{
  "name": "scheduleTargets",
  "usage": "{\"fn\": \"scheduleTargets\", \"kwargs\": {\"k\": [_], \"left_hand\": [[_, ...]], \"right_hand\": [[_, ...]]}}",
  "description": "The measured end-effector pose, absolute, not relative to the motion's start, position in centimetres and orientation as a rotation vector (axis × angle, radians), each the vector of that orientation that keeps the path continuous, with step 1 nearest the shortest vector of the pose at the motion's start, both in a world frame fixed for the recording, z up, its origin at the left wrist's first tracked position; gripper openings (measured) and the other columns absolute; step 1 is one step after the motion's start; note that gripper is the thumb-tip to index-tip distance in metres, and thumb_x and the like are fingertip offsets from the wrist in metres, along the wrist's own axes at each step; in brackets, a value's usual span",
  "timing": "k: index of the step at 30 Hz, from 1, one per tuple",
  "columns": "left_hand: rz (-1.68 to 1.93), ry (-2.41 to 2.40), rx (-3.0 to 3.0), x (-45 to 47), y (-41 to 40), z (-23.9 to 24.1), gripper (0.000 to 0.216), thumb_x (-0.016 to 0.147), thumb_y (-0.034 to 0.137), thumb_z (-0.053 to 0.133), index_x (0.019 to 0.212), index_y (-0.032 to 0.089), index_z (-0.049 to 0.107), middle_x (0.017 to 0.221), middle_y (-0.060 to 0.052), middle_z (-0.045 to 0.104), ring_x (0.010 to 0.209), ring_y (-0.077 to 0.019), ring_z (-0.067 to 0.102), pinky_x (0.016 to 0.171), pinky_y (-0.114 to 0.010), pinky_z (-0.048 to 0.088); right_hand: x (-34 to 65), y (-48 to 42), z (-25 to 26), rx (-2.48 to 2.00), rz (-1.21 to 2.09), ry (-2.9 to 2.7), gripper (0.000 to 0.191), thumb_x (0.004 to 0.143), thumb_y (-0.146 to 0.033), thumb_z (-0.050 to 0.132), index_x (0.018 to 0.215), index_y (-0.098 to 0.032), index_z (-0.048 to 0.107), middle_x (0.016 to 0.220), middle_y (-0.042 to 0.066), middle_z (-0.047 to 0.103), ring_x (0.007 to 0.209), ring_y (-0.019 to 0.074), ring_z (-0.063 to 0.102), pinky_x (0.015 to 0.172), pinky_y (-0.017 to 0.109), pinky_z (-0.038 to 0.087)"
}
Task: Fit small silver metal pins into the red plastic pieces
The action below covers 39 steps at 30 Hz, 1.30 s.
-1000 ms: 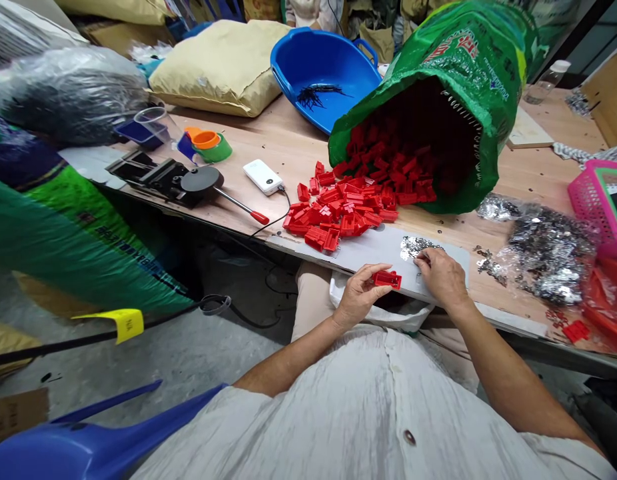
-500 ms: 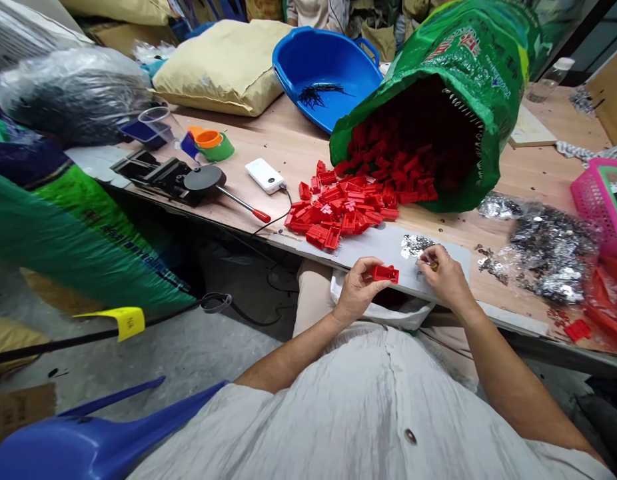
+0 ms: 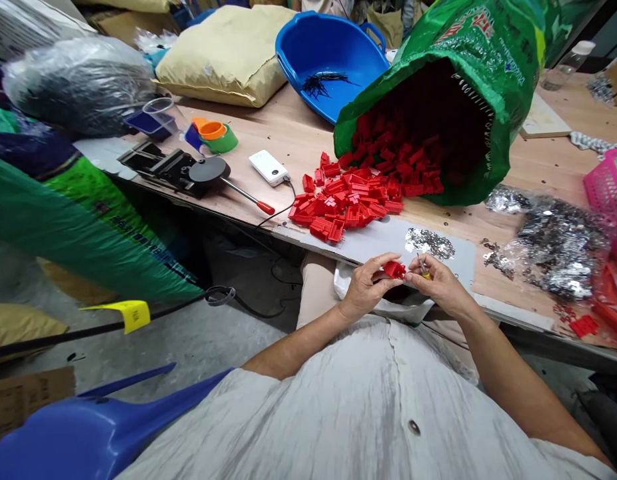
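Observation:
A small red plastic housing [image 3: 394, 269] is pinched between the thumb and fingers of my left hand [image 3: 367, 288], over the front edge of the table. Close against its right end, my right hand [image 3: 437, 283] is closed on a small yellow-handled tool [image 3: 425, 273] with a thin metal shaft pointing up. Whether the right fingertips also hold a metal piece is too small to tell. Just behind my hands, small silvery metal pieces [image 3: 431, 243] lie spread on a grey board [image 3: 463, 257]. Beyond to the left is a heap of red housings [image 3: 351, 200].
A green sack [image 3: 508, 127] lies with its mouth toward me, spilling red housings. Left are a white power bank [image 3: 268, 167] and a lever tool [image 3: 208, 171]. A blue basin [image 3: 333, 53] stands behind. Bagged metal pieces [image 3: 558, 247] and a pink basket [image 3: 606, 183] are right.
My right hand has moved left from the metal pieces to the red housing. My left hand has shifted slightly right and turned the housing. The view has tilted slightly.

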<state>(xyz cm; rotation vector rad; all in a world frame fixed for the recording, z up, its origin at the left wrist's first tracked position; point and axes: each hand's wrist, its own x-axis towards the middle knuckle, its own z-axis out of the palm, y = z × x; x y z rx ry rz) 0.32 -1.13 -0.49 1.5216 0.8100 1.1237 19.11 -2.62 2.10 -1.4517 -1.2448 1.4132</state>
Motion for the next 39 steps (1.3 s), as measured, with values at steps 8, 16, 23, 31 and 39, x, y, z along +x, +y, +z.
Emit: {"fn": "scheduleTargets", "kwargs": {"k": [8, 16, 23, 31, 39], "left_hand": [[1.016, 0.806, 1.184, 0.7, -0.9, -0.3, 0.048, 0.073, 0.031, 0.080, 0.117, 0.019, 0.067, 0.111, -0.007, 0.071, 0.099, -0.0174, 0.066, 0.090, -0.028, 0.053], [1.028, 0.692, 0.874, 1.0, -0.5, -0.1, 0.047, 0.071, 0.023, 0.080, 0.116, 0.020, 0.065, 0.109, -0.006, 0.072, 0.102, -0.0176, 0.066, 0.095, -0.032, 0.049], [0.987, 0.771, 1.256, 0.3, 0.9, -0.8, 0.039, 0.075, 0.025, 0.076, 0.111, 0.018, 0.064, 0.117, -0.008, 0.067, 0.098, -0.0157, 0.064, 0.090, -0.029, 0.050], [0.801, 0.934, 1.823, 0.1, 3.3, -1.4, 0.035, 0.079, 0.022, 0.068, 0.114, 0.019, 0.067, 0.106, -0.004, 0.072, 0.098, -0.0170, 0.066, 0.095, -0.028, 0.048], [0.759, 0.876, 1.876, 0.0, 4.1, -1.2, 0.037, 0.076, 0.020, 0.071, 0.112, 0.020, 0.069, 0.109, -0.004, 0.073, 0.100, -0.0173, 0.067, 0.097, -0.028, 0.048]], "right_hand": [[19.1, -3.1, 2.5, -1.429, 1.472, -1.145, 0.038, 0.075, -0.051, 0.073, 0.086, -0.023, 0.049, 0.065, -0.006, 0.054, 0.047, 0.0062, 0.036, 0.046, 0.022, 0.025], [19.7, -3.5, 2.5, -1.389, 1.472, -1.198, 0.033, 0.083, -0.050, 0.065, 0.090, -0.023, 0.050, 0.074, -0.005, 0.053, 0.050, 0.0064, 0.038, 0.047, 0.023, 0.030], [20.7, -3.7, 0.9, -1.606, 0.988, -1.715, 0.037, 0.096, -0.044, 0.043, 0.121, -0.024, 0.063, 0.091, 0.005, 0.059, 0.074, 0.0178, 0.056, 0.068, 0.032, 0.047], [19.8, -3.3, 0.6, -1.710, 0.714, -1.863, 0.023, 0.092, -0.032, 0.054, 0.107, -0.024, 0.069, 0.099, 0.005, 0.073, 0.084, 0.0216, 0.067, 0.079, 0.035, 0.049], [19.6, -2.7, 0.4, -1.659, 0.671, -1.963, 0.023, 0.092, -0.029, 0.053, 0.104, -0.025, 0.071, 0.101, 0.006, 0.073, 0.091, 0.0233, 0.068, 0.081, 0.037, 0.050]]}}
